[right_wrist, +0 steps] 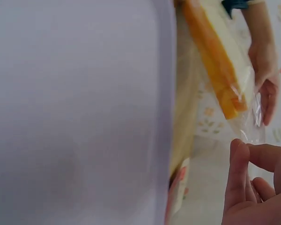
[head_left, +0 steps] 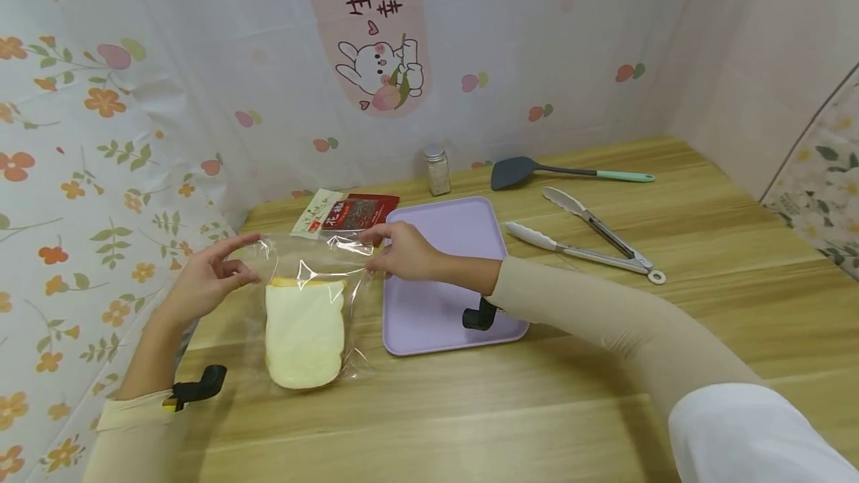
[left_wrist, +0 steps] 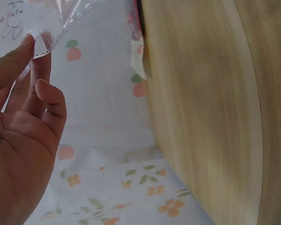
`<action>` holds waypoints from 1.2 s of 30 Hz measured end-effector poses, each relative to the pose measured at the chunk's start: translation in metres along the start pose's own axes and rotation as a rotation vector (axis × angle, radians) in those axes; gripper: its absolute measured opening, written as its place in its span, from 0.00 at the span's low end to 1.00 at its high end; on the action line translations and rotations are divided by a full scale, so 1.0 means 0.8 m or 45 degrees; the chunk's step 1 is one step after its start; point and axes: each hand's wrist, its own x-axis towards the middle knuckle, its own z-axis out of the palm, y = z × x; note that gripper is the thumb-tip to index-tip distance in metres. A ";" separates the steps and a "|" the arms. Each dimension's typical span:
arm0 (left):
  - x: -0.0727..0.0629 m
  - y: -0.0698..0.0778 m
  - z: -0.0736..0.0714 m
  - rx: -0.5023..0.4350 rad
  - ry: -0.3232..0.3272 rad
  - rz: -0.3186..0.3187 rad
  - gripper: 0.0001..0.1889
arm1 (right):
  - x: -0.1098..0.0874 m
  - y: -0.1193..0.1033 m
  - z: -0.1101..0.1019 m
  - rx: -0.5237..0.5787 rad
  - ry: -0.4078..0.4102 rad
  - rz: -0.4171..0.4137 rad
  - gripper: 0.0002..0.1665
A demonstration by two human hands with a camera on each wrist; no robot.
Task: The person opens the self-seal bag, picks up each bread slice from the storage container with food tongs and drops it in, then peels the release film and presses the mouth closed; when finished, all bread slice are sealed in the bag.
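Note:
Slices of bread point(head_left: 305, 334) with yellow-orange crust lie inside a clear plastic bag point(head_left: 315, 250) at the left of the table. My left hand point(head_left: 206, 283) pinches the upper left corner of the bag's mouth; in the left wrist view, thumb and fingers hold the clear film point(left_wrist: 50, 21). At the opposite corner my right hand point(head_left: 408, 252) pinches the film between thumb and forefinger, reaching across the lilac tray point(head_left: 443, 222). The right wrist view shows the bread point(right_wrist: 218, 65) edge-on, its crust near the bag's mouth.
Behind the bag lies a red and white seasoning packet point(head_left: 359, 211). A glass jar point(head_left: 438, 174) with a metal lid stands by the patterned cloth. To the right of the tray rest spread metal tongs point(head_left: 597, 256) and a dark spatula point(head_left: 515, 172) with a green handle.

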 end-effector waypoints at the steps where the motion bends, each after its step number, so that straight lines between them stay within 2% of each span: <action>1: 0.004 -0.006 0.001 -0.002 -0.029 -0.011 0.32 | 0.003 0.004 0.000 -0.026 0.001 0.007 0.27; 5: 0.019 -0.027 0.006 -0.047 -0.111 -0.051 0.31 | 0.014 0.017 -0.001 -0.105 0.007 0.041 0.28; 9: 0.027 -0.043 0.015 -0.103 -0.158 -0.102 0.30 | 0.024 0.027 -0.002 -0.130 -0.005 0.133 0.27; 13: 0.031 -0.055 0.024 -0.084 -0.178 -0.144 0.29 | 0.031 0.035 -0.003 -0.134 -0.028 0.213 0.26; 17: 0.032 -0.066 0.031 -0.047 -0.190 -0.191 0.28 | 0.035 0.037 -0.003 -0.178 -0.048 0.237 0.25; 22: 0.035 -0.075 0.036 -0.096 -0.216 -0.270 0.27 | 0.038 0.039 -0.001 -0.188 -0.037 0.282 0.25; 25: 0.036 -0.078 0.037 -0.111 -0.220 -0.324 0.26 | 0.041 0.042 0.000 -0.222 -0.025 0.269 0.26; 29: 0.037 -0.080 0.039 -0.071 -0.209 -0.364 0.25 | 0.046 0.046 0.001 -0.351 0.017 0.237 0.26; 32: 0.039 -0.081 0.040 -0.023 -0.200 -0.359 0.25 | 0.048 0.050 0.000 -0.416 0.047 0.231 0.27; 36: 0.042 -0.074 0.038 0.118 -0.189 -0.335 0.24 | 0.048 0.052 -0.004 -0.427 0.059 0.210 0.29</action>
